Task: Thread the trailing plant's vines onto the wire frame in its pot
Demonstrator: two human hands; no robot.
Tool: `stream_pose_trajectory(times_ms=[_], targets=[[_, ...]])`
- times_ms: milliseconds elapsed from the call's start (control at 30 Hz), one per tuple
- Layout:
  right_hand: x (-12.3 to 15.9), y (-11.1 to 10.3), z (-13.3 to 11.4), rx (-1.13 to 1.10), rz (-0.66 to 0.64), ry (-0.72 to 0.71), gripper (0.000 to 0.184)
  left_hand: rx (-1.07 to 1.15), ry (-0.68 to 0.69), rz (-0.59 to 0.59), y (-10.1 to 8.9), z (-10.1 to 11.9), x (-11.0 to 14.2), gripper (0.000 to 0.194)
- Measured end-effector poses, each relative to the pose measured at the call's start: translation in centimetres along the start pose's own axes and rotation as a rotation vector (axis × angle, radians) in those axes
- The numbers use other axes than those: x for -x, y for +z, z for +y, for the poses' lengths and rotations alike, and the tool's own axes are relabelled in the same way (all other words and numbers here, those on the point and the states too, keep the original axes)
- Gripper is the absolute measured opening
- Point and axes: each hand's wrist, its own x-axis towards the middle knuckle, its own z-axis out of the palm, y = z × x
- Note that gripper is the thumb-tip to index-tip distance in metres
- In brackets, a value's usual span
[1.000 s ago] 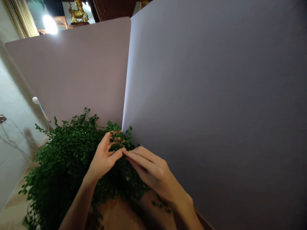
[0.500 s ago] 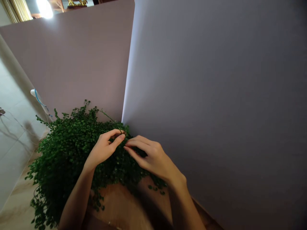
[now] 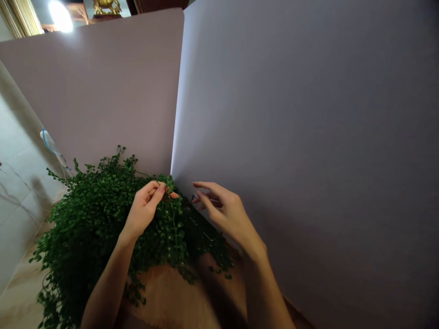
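Note:
A bushy green plant (image 3: 89, 219) with tiny round leaves spreads over a brown wooden surface (image 3: 168, 297). My left hand (image 3: 146, 210) is closed in a pinch on a trailing sprig (image 3: 171, 214) at the plant's top right. My right hand (image 3: 224, 212) hovers just right of it, close to the grey board. Its fingers are curved loosely round a thin dark metal thing (image 3: 194, 199) that I cannot make out. The two hands are a short gap apart.
A pale pink board (image 3: 103, 87) stands behind the plant. It meets a large grey board (image 3: 308, 137) that walls off the right side. Tiled floor (image 3: 17, 183) lies to the left with a white object and blue cable (image 3: 51, 142). A gold statue (image 3: 105, 6) and a bright lamp (image 3: 60, 10) show above.
My right hand has drawn away from my left, to the right and a little up, with its fingers less tightly together. My left hand keeps its pinch on the sprig.

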Motion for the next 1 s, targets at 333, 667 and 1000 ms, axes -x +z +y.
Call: stream_pose_trajectory(times_ms=[333, 667, 1000], targets=[[-0.7, 1.3, 1.1, -0.184, -0.193, 0.062, 0.016, 0.245, -0.013, 0.056, -0.4, 0.1, 0.0, 0.027], [-0.2, -1.0, 1.0, -0.035, -0.002, 0.008, 0.014, -0.193, 0.164, 0.349, -2.2, -1.8, -1.0, 0.027], [-0.1, -1.1, 0.9, -0.171, 0.004, 0.060, 0.020, -0.047, 0.058, 0.210, -1.5, -1.0, -0.8, 0.025]])
